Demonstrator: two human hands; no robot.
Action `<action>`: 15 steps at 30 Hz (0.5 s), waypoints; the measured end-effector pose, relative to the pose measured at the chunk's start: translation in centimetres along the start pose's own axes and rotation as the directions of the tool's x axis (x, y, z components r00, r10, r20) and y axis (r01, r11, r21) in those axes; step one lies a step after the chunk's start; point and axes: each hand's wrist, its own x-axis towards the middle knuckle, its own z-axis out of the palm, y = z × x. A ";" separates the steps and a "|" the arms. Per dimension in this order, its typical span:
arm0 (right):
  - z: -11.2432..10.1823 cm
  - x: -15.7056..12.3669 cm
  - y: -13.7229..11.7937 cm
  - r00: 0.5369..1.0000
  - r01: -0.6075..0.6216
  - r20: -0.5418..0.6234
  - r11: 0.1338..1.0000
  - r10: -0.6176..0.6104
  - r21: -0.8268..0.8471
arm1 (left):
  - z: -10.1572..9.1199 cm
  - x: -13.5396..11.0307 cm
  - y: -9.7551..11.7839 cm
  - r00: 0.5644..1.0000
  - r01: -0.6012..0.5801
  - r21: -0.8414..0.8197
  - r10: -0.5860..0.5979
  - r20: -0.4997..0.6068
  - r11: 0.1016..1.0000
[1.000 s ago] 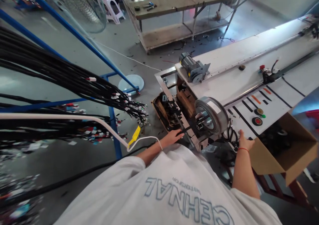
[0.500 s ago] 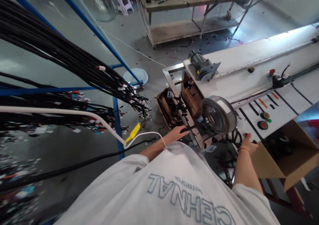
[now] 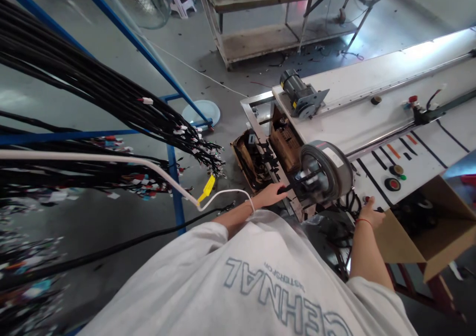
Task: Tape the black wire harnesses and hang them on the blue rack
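Observation:
My left hand (image 3: 270,194) is closed round the near end of a black cable (image 3: 285,189) beside the taping machine's wheel. The cable runs rightward into the round wheel (image 3: 324,171), whose inner part is blurred. At the front edge of the white bench my right hand (image 3: 372,214) is closed, with its fingertips on a small red knob (image 3: 366,200). A white cord with a yellow tag (image 3: 206,189) passes near my left wrist.
Bundles of black cables (image 3: 111,93) hang on a blue rack (image 3: 141,43) to the left. A motor (image 3: 295,85) sits on the white bench (image 3: 345,122), with a carriage (image 3: 420,113) on its rail. An open cardboard box (image 3: 446,227) stands at right, a metal table (image 3: 256,3) behind.
My left hand has shifted a little right, towards the wheel. The wheel's inside has turned and now blurs. The carriage has slid right along its rail; my right hand has stayed put.

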 end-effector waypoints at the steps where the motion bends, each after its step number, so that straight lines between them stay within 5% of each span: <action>1: 0.1 0.1 0.1 1.000 0.000 0.004 1.000 0.000 0.000 | 0.1 0.4 0.1 1.000 -0.010 -0.005 0.010 -0.001 1.000; 10: 0.5 0.4 0.4 1.000 -0.002 -0.026 1.000 0.002 0.016 | 1.5 3.2 1.0 0.999 -0.024 -0.014 0.024 -0.026 1.000; 15: 0.7 0.7 0.3 0.999 -0.033 -0.031 0.999 0.033 0.000 | 1.0 3.4 -1.1 0.997 -0.021 0.125 0.011 0.077 0.992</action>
